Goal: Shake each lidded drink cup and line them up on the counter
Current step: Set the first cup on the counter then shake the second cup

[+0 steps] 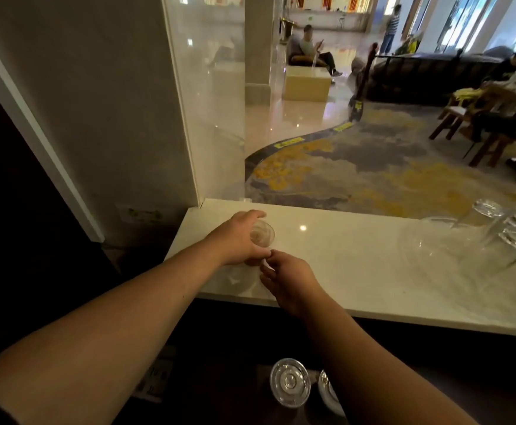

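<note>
On the pale glossy stone counter (357,259), near its left end, left hand (238,237) wraps fingers around a clear plastic lidded cup (262,234), holding it upright, round lid facing up. Right hand (287,279) sits just beside, fingertips touching the cup's lower side; fingers loosely curled, cannot tell if gripping. Below the counter edge, two more clear lidded cups (290,382) stand side by side; blurred upturned glassware (508,228) far right.
</note>
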